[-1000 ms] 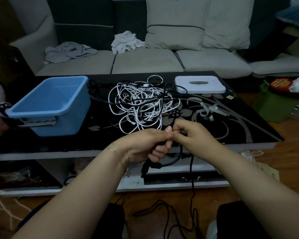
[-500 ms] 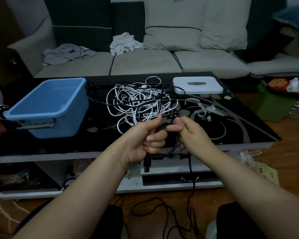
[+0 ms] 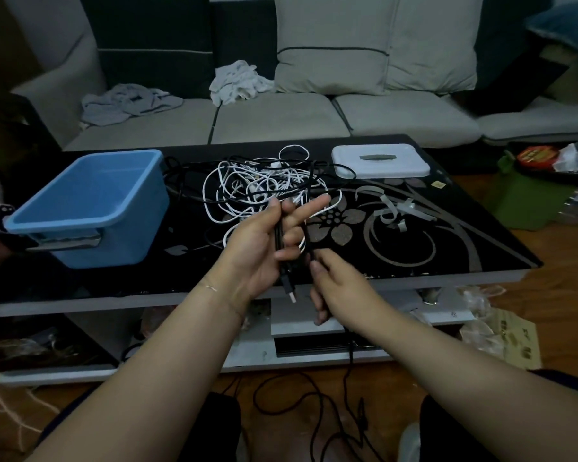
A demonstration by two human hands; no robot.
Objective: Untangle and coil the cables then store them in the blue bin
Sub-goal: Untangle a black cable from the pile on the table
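Note:
My left hand (image 3: 267,248) holds a black cable (image 3: 309,228) over the table's front edge, thumb and curled fingers pinching its plug end, which hangs below the palm with a USB tip. Its index finger points out straight. My right hand (image 3: 334,288) sits just below and to the right, fingers curled around the same cable, which drops from it to the floor in loose loops. A tangle of white and black cables (image 3: 264,188) lies mid-table behind my hands. The blue bin (image 3: 90,208) stands on the table's left, with nothing visible inside.
A white flat box (image 3: 379,160) lies at the table's back right. The black glass table (image 3: 431,248) has a floral pattern. A sofa with cushions and crumpled clothes runs behind. A green box (image 3: 528,201) and bags sit on the floor at right.
My left hand has risen and opened out its index finger, turning the plug end downward. My right hand has dropped below it and slid down along the black cable.

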